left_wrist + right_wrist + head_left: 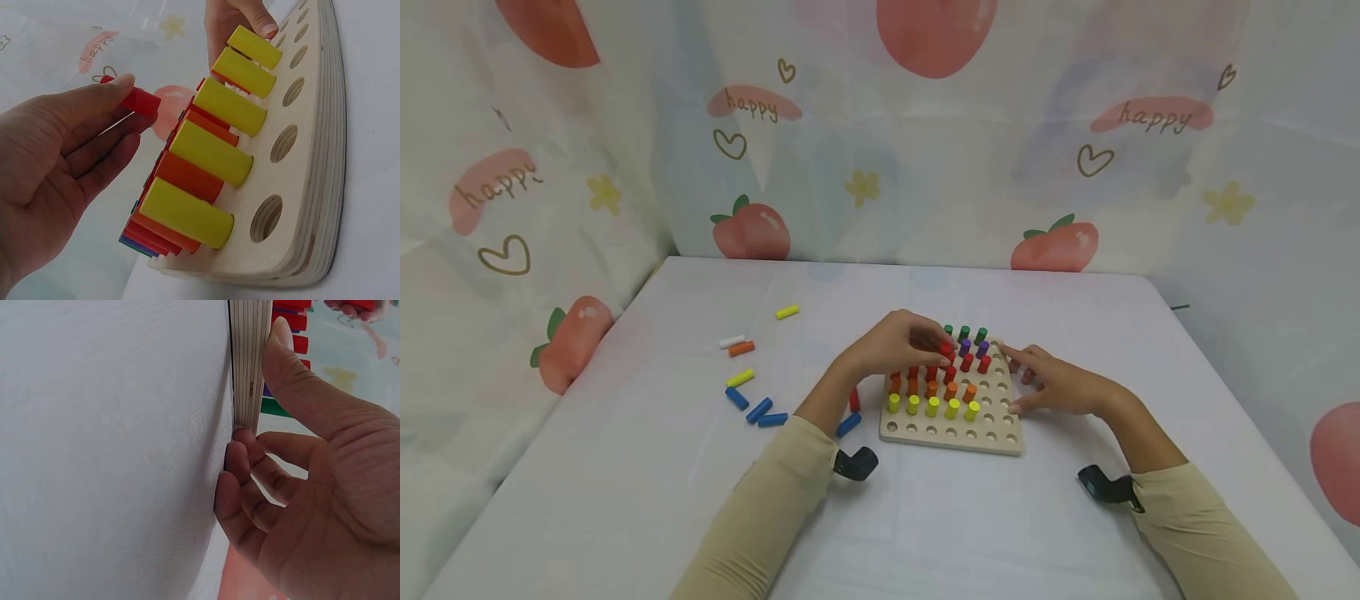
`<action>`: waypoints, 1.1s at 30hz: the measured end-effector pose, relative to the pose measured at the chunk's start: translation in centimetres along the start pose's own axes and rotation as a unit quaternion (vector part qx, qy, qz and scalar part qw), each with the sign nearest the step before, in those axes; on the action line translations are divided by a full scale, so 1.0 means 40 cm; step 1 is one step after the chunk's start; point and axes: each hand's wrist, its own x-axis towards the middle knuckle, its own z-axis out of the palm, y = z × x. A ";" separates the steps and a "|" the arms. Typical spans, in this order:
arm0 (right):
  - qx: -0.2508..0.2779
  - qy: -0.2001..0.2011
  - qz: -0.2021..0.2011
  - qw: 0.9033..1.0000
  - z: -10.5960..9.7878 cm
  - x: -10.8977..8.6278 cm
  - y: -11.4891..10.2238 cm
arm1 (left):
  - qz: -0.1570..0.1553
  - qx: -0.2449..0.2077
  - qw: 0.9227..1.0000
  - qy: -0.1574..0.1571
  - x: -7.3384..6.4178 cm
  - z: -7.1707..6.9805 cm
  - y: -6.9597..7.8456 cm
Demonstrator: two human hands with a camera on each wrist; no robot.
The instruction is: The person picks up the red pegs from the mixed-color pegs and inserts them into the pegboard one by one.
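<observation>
A wooden pegboard [951,434] with rows of round holes lies on the table, partly filled with upright pegs. My left hand [898,343] pinches a red peg [139,100] between thumb and fingers, raised above the pegs at the board's middle. At the board's right side, my right hand [1067,385] holds the edge, its thumb [282,337] at the top and curled fingers against the side. Yellow pegs [932,407] fill most of the row nearest the front; orange pegs [951,391], red pegs [984,364], purple pegs [982,349] and green pegs [981,335] stand behind.
Left of the board lie loose blue pegs [761,410], yellow pegs [740,377], an orange peg [742,349] and a white peg [732,342]. One red peg [854,400] and a blue peg [848,425] lie near the left forearm. Patterned cloth [925,167] hangs behind the table.
</observation>
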 end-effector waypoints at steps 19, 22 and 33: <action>0.007 -0.002 0.004 1.000 -0.002 -0.003 -0.008 | 0.003 -0.003 1.000 -0.001 0.022 0.052 0.014; 0.008 -0.003 0.007 1.000 -0.001 -0.002 -0.004 | 0.007 -0.003 1.000 -0.002 0.027 0.063 0.011; -0.004 -0.005 0.005 1.000 -0.004 -0.005 -0.004 | 0.015 -0.001 1.000 -0.010 0.035 0.093 0.012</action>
